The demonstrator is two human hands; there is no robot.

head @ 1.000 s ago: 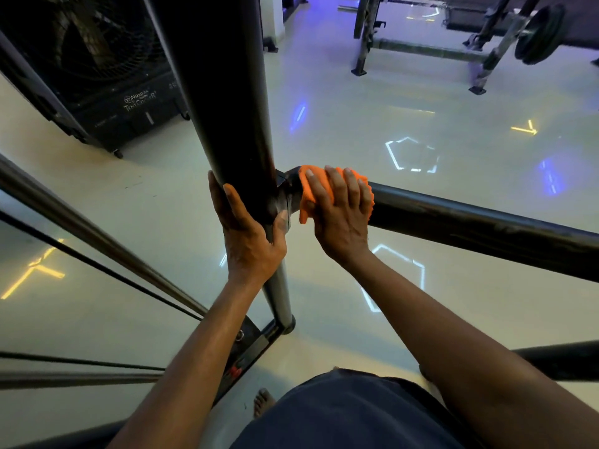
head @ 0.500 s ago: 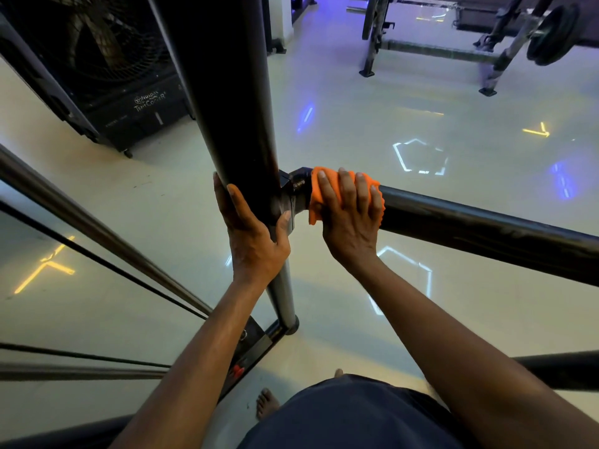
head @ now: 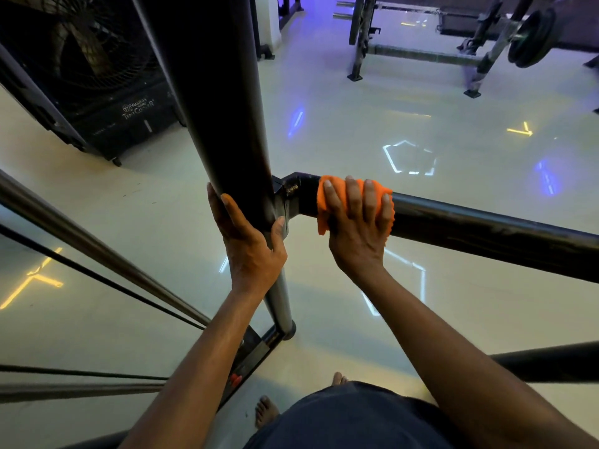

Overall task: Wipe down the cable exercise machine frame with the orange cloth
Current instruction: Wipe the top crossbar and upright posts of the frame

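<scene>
Pressing the soft, light cloth (head: 353, 205) over the horizontal bar (head: 486, 234) beside the joint, right hand (head: 356, 228) curls around it; left hand (head: 249, 241) grips the upright post (head: 220, 108), bracing.

Under me the pale glossy floor (head: 340, 131) mirrors blue, white and yellow light shapes. A black cooler (head: 107, 92) with a round fan grille stands at my far left. A rack (head: 421, 53) holding a plate (head: 531, 40) stands far ahead.
</scene>
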